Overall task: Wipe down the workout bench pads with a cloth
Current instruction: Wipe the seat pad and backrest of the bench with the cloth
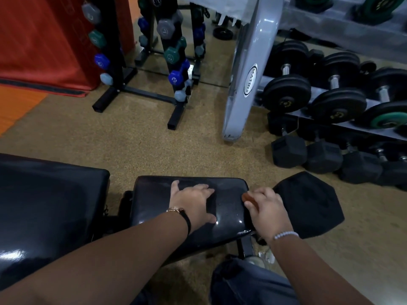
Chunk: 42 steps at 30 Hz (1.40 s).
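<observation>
Left forearm (99,267): nearest the lens, reaching forward to the seat pad.
Left hand (193,203): grip open, fingers spread flat on the seat pad (229,208).
Right hand (266,210): grip curled over a small orange-brown cloth (247,198) at the bench's right edge.
Cloth, handling: likely soft and light; best bunched under the palm.
Seat pad, handling: glossy, firm, probably slick.
Axis: the bench runs left to right, with the back pad (44,205) at its left end.
Beyond: hex dumbbell (308,203) just right; dumbbell rack (242,73) farther off.
</observation>
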Each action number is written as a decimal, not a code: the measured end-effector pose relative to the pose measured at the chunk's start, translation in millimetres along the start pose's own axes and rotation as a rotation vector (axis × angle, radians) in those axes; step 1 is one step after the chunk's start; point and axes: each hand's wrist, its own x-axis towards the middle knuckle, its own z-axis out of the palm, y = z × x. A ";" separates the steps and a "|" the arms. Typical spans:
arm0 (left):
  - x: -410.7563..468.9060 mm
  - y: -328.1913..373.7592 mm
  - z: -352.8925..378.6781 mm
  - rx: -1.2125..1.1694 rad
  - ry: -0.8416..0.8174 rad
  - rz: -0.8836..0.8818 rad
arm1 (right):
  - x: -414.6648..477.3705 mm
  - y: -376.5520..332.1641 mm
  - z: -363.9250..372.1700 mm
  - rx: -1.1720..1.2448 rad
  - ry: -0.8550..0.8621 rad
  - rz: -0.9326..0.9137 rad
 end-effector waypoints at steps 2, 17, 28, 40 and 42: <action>2.1 0.9 -0.2 0.019 -0.007 0.002 | 10.3 2.6 1.6 0.035 0.025 -0.003; 7.0 0.2 1.6 -0.006 -0.001 0.012 | 53.7 1.0 1.9 0.034 0.002 -0.029; 7.8 -1.6 5.0 -0.051 0.020 0.013 | 50.8 8.4 2.0 0.069 -0.020 -0.087; 6.6 -2.9 5.6 -0.041 0.005 0.008 | 43.0 -2.7 -2.6 0.008 -0.044 -0.049; 7.2 -2.3 5.0 -0.029 0.003 0.005 | 57.7 -12.3 -0.7 -0.020 -0.042 0.031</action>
